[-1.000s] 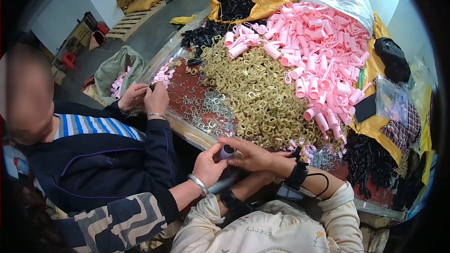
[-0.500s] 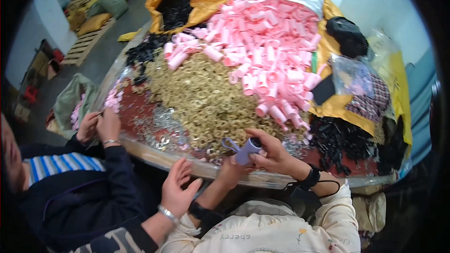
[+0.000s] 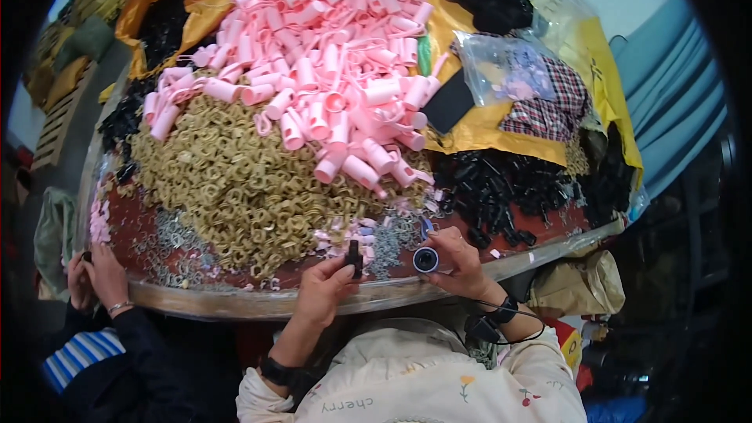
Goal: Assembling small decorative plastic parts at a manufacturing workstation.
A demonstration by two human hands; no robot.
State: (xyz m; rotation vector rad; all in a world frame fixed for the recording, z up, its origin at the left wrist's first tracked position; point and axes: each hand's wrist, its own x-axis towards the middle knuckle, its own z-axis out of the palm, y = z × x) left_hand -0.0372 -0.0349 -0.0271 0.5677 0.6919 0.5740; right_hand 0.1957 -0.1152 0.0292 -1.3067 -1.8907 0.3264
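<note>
My left hand (image 3: 323, 291) is closed on a small black plastic part (image 3: 356, 257), pinched upright between thumb and fingers. My right hand (image 3: 464, 265) grips a lavender tube (image 3: 425, 259) with a strap loop. Its round end faces up, showing a pale ring and a dark centre. Both hands are over the front edge of the table, a short way apart. Just beyond them lie small grey metal pieces (image 3: 386, 244) and a heap of brass-coloured rings (image 3: 243, 196).
Pink tubes (image 3: 329, 70) are piled at the back. Black plastic parts (image 3: 501, 192) lie to the right, near a plastic bag (image 3: 509, 70) and a yellow sack (image 3: 607, 78). At the left, a co-worker's hands (image 3: 98, 278) work over the raised table rim (image 3: 204, 305).
My view has shifted right. Earlier both my hands were on the lavender tube; now they are apart, the left with a black part. The co-worker's arm beside my left hand has withdrawn.
</note>
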